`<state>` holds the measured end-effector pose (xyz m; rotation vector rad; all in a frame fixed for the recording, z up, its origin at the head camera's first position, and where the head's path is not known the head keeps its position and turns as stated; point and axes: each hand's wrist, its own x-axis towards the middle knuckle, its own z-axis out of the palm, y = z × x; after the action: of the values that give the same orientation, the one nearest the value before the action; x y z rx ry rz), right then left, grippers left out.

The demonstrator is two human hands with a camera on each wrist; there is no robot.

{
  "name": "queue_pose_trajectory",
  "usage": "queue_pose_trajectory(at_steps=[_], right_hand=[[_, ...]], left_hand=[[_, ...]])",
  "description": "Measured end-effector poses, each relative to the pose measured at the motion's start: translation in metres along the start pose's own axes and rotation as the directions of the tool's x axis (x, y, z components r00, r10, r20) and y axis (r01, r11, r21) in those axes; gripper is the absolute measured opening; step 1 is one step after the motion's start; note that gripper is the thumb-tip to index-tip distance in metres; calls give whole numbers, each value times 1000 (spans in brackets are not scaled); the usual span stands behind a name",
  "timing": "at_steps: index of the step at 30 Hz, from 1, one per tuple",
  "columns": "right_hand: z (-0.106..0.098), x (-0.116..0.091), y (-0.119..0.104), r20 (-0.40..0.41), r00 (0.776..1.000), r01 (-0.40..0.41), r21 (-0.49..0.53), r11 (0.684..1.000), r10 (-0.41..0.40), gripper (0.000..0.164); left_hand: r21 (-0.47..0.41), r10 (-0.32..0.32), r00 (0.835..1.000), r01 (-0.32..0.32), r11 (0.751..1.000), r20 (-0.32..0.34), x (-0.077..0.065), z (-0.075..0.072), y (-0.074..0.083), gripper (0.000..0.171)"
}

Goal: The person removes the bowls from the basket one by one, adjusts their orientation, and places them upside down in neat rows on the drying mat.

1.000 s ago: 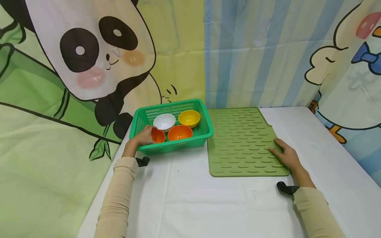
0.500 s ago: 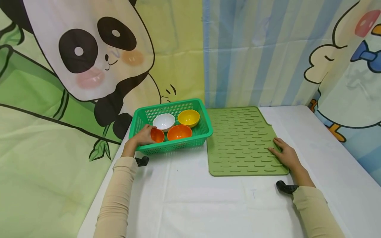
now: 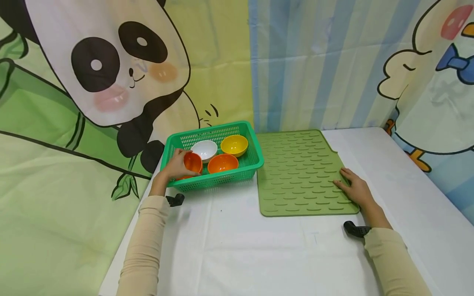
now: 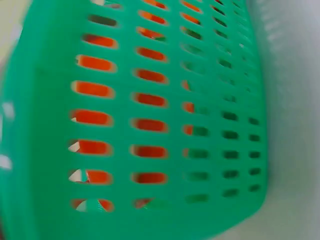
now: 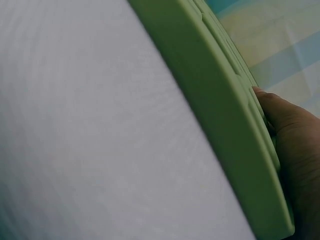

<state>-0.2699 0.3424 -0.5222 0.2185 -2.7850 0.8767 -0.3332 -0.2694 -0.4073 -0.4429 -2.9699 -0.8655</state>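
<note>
My left hand reaches over the near left side of a green slotted basket and grips a small orange bowl, which is tilted with its inside toward the right. A second orange bowl, a white bowl and a yellow bowl sit in the basket. In the left wrist view the basket wall hides the hand, and orange shows through its slots. My right hand rests on the right edge of a green ridged mat, its thumb lying over the edge in the right wrist view.
The basket and mat stand side by side on a white-covered table. Behind them hangs a printed curtain with a panda and a duck. A black device is strapped at each wrist.
My left hand has raised and tilted the small orange bowl slightly inside the basket, and its thumb now shows along the bowl's near side. The right hand stays on the mat edge.
</note>
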Motion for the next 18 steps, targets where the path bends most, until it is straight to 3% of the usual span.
queue_pose_trajectory(at_steps=[6, 10, 13, 18], right_hand=[[-1, 1, 1, 10, 1000, -5, 4, 1000, 4, 66], [-1, 1, 0, 6, 1000, -10, 7, 1000, 9, 66], [-1, 0, 0, 4, 1000, -6, 5, 1000, 6, 66], [-1, 1, -1, -2, 1000, -1, 1, 1000, 1, 65]], left_hand=[[-111, -32, 991, 18, 994, -128, 0, -14, 21, 98], [-250, 16, 974, -74, 965, -225, 2, -20, 39, 94], [-367, 47, 959, -152, 918, -280, 1, -22, 56, 90], [-523, 110, 935, -284, 803, -338, -10, -23, 96, 85]])
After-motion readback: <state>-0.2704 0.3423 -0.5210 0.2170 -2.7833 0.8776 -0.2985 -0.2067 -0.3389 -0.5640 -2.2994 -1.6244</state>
